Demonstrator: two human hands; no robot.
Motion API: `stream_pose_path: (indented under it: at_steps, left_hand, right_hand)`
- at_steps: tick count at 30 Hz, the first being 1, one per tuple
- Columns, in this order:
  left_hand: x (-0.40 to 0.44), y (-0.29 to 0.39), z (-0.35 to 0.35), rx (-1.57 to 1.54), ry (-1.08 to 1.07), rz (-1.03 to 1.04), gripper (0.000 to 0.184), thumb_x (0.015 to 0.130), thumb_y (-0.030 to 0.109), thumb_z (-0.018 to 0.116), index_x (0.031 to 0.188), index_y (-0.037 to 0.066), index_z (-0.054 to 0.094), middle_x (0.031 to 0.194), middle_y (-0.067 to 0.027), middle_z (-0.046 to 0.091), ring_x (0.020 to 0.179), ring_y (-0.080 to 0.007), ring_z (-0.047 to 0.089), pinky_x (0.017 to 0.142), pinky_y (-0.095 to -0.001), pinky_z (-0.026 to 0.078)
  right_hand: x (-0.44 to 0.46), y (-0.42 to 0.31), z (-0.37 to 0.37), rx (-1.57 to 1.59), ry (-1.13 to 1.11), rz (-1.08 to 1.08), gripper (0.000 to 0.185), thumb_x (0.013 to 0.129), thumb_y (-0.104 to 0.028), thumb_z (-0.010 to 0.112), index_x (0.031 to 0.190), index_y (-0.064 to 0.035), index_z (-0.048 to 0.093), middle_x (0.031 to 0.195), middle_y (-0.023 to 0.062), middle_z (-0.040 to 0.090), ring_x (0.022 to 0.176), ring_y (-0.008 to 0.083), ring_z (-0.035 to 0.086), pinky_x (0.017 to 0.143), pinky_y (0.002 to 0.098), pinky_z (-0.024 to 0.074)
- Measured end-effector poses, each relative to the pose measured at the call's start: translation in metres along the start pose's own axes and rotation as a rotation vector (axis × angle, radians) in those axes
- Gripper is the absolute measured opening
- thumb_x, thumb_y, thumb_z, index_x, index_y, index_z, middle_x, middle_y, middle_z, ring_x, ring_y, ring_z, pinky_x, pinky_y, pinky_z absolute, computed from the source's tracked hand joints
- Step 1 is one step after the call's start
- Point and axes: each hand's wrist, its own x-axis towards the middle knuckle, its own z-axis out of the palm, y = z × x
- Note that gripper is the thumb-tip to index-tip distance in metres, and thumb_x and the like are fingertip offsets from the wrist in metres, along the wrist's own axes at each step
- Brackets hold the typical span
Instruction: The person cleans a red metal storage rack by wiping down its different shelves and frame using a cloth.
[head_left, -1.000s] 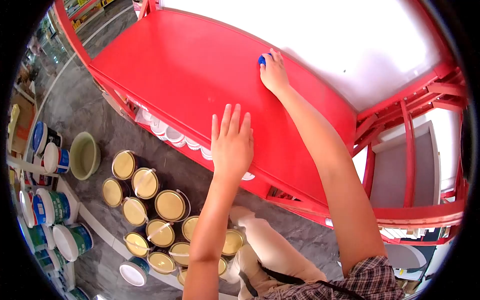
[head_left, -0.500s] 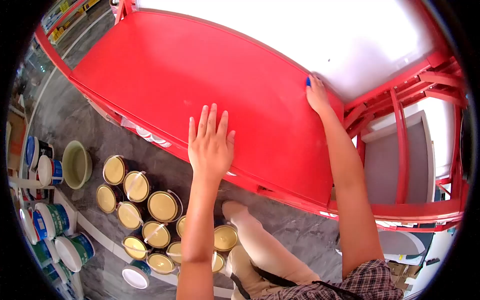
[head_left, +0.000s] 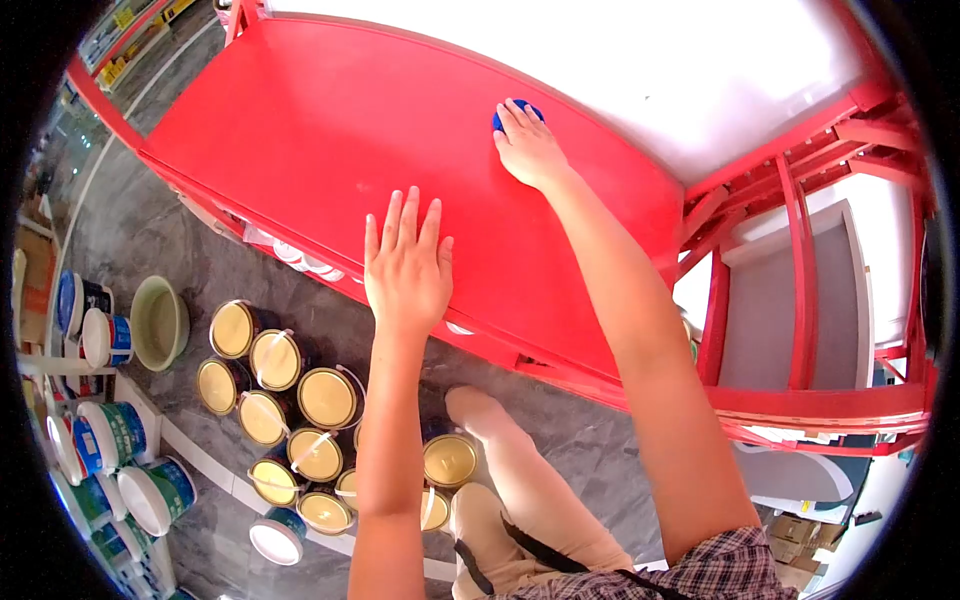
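A broad red shelf board [head_left: 300, 130] lies across the view. Near its back edge my right hand [head_left: 528, 150] presses a blue cloth or sponge [head_left: 520, 114] flat against the surface, fingers on top of it. My left hand [head_left: 408, 265] is held over the front edge of the board, fingers spread and empty; whether it touches the board cannot be made out.
Several paint cans with gold lids [head_left: 326, 398] stand on the floor at lower left, near my legs. A green bucket [head_left: 159, 323] and more paint tubs [head_left: 155, 495] are further left. Red frame bars [head_left: 803, 290] rise at the right.
My right hand first went right along the back edge, then came back left with the blue item, which now shows more. My left hand has shifted left over the board's front edge and stayed spread.
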Motion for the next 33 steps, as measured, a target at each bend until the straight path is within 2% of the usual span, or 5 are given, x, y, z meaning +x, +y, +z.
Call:
stream_pose_path:
  at_steps: [10, 18, 25, 28, 33]
  left_hand:
    - [-0.001, -0.002, 0.005, -0.018, 0.004, 0.005, 0.040, 0.094, 0.030, 0.045, 0.129, 0.012, 0.054, 0.141, -0.0096, 0.045, 0.135, -0.0267, 0.035, 0.112, -0.0479, 0.023]
    - [-0.003, -0.002, 0.006, -0.018, 0.026, 0.017, 0.039, 0.093, 0.028, 0.047, 0.128, 0.012, 0.054, 0.141, -0.0091, 0.045, 0.135, -0.0265, 0.035, 0.112, -0.0492, 0.023]
    - [-0.006, -0.006, 0.001, -0.140, 0.082, 0.119, 0.032, 0.093, 0.011, 0.046, 0.123, 0.011, 0.057, 0.135, -0.0081, 0.052, 0.132, -0.0286, 0.040, 0.111, -0.0504, 0.024]
    - [-0.015, -0.001, -0.012, -0.505, 0.139, 0.138, 0.039, 0.086, -0.003, 0.045, 0.121, 0.009, 0.057, 0.133, -0.0091, 0.053, 0.132, -0.0310, 0.040, 0.111, -0.0516, 0.024]
    - [-0.032, 0.005, -0.019, -0.577, 0.158, 0.129, 0.050, 0.076, -0.014, 0.040, 0.119, 0.005, 0.056, 0.129, -0.0128, 0.055, 0.132, -0.0349, 0.040, 0.111, -0.0500, 0.027]
  right_hand:
    - [-0.114, 0.113, -0.010, -0.260, 0.083, 0.448, 0.054, 0.099, -0.033, 0.030, 0.137, 0.0044, 0.037, 0.146, 0.0238, 0.032, 0.138, 0.0365, 0.027, 0.114, 0.0464, 0.0201]
    - [-0.043, -0.059, 0.006, 0.027, 0.042, -0.054, 0.055, 0.099, -0.036, 0.031, 0.141, -0.0008, 0.034, 0.149, 0.0190, 0.027, 0.139, 0.0323, 0.026, 0.116, 0.0437, 0.0186]
    - [-0.168, 0.115, 0.016, -0.281, 0.214, 0.362, 0.052, 0.098, -0.033, 0.035, 0.137, 0.0016, 0.039, 0.142, 0.0233, 0.039, 0.134, 0.0408, 0.033, 0.112, 0.0497, 0.0227]
    - [-0.168, 0.083, -0.003, -0.203, 0.149, 0.478, 0.054, 0.097, -0.033, 0.036, 0.138, 0.0016, 0.038, 0.145, 0.0214, 0.035, 0.134, 0.0415, 0.032, 0.113, 0.0481, 0.0219]
    - [-0.125, -0.071, 0.008, -0.084, 0.094, 0.010, 0.053, 0.095, -0.035, 0.040, 0.139, -0.0041, 0.040, 0.148, 0.0151, 0.032, 0.137, 0.0368, 0.029, 0.113, 0.0466, 0.0229]
